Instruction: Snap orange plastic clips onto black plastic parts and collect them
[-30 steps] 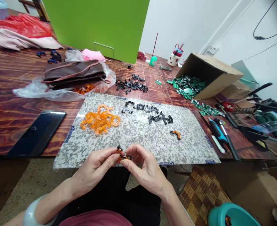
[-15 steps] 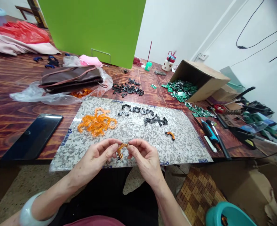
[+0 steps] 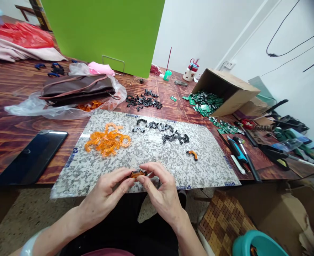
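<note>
Above the front edge of the speckled board (image 3: 157,160), an orange and black curved piece (image 3: 137,174) is pinched between both hands. My left hand (image 3: 107,192) grips its left end with thumb and fingers. On its right end are the thumb and fingertips of my right hand (image 3: 160,188). A pile of translucent orange pieces (image 3: 107,139) lies on the board's left part. Several black pieces (image 3: 176,137) lie along its back part. To the right rests another orange and black piece (image 3: 192,154).
A dark tablet (image 3: 31,156) lies left of the board. Behind are a brown bag (image 3: 78,89) and a green panel (image 3: 103,35). Green circuit boards (image 3: 205,102) spill from a cardboard box (image 3: 226,89). Tools (image 3: 238,151) lie at the right; a teal bin (image 3: 258,243) stands below.
The held piece has been turned from an upright arch to a flatter pose, and black now shows along it. Both hands have moved slightly lower. The view has shifted a little.
</note>
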Demonstrator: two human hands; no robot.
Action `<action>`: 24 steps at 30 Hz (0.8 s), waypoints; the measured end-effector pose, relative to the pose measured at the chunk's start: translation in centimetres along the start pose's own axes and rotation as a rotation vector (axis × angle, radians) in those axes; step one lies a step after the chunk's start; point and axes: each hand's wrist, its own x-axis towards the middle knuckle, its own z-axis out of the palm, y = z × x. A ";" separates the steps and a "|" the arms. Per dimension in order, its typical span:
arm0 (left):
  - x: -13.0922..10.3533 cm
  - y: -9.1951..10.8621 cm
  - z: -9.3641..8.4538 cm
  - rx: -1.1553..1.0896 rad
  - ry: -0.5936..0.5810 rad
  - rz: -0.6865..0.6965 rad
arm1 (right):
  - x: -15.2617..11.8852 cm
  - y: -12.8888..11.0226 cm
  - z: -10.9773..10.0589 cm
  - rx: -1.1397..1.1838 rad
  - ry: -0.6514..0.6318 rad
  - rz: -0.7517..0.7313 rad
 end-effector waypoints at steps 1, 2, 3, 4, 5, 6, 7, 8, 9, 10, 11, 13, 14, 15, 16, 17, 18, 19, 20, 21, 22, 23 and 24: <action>0.0 0.0 0.0 0.018 -0.009 0.025 | 0.0 0.0 0.0 0.008 -0.014 0.000; 0.1 0.1 -0.1 0.031 -0.018 0.045 | 0.0 0.0 0.0 0.018 -0.023 0.001; 0.1 0.1 -0.1 0.045 -0.029 0.062 | 0.0 0.0 0.0 0.029 -0.028 0.006; 0.2 0.2 -0.1 0.061 -0.038 0.079 | 0.0 0.0 0.1 0.038 -0.028 0.013; 0.2 0.2 -0.2 0.078 -0.044 0.099 | -0.1 0.0 0.1 0.043 -0.028 0.020; 0.2 0.2 -0.2 0.097 -0.046 0.120 | -0.2 0.0 0.1 0.046 -0.025 0.028; 0.2 0.2 -0.3 0.117 -0.045 0.143 | -0.2 0.0 0.2 0.047 -0.022 0.034; 0.2 0.2 -0.3 0.137 -0.043 0.163 | -0.3 0.0 0.2 0.045 -0.017 0.034; 0.2 0.2 -0.3 0.156 -0.044 0.182 | -0.4 0.0 0.3 0.040 -0.014 0.031; 0.1 0.2 -0.3 0.172 -0.042 0.197 | -0.5 0.0 0.3 0.031 -0.012 0.023; 0.1 0.3 -0.3 0.185 -0.040 0.211 | -0.5 0.0 0.4 0.022 -0.010 0.015; 0.0 0.3 -0.3 0.202 -0.035 0.232 | -0.6 0.1 0.6 0.006 -0.003 -0.004; 0.0 0.4 -0.3 0.205 -0.032 0.237 | -0.7 0.2 0.7 0.004 0.004 -0.010; 0.0 0.4 -0.3 0.206 -0.032 0.237 | -0.7 0.2 0.7 0.008 0.009 -0.015; 0.1 0.5 -0.4 0.206 -0.032 0.233 | -0.7 0.3 0.8 0.015 0.014 -0.017; 0.1 0.5 -0.4 0.204 -0.033 0.224 | -0.8 0.3 0.8 0.025 0.017 -0.014; 0.1 0.5 -0.4 0.203 -0.033 0.215 | -0.8 0.4 0.9 0.036 0.016 -0.007; 0.1 0.5 -0.5 0.200 -0.036 0.206 | -0.8 0.4 0.9 0.048 0.015 0.004; 0.1 0.5 -0.5 0.196 -0.037 0.196 | -0.8 0.4 0.9 0.061 0.013 0.018; 0.2 0.5 -0.6 0.191 -0.038 0.187 | -0.9 0.4 1.0 0.073 0.010 0.033; 0.2 0.5 -0.6 0.184 -0.039 0.179 | -0.9 0.4 1.0 0.088 0.006 0.048; 0.2 0.5 -0.7 0.176 -0.040 0.174 | -1.0 0.3 1.1 0.103 0.003 0.062; 0.2 0.6 -0.7 0.169 -0.042 0.173 | -1.0 0.3 1.2 0.114 0.001 0.074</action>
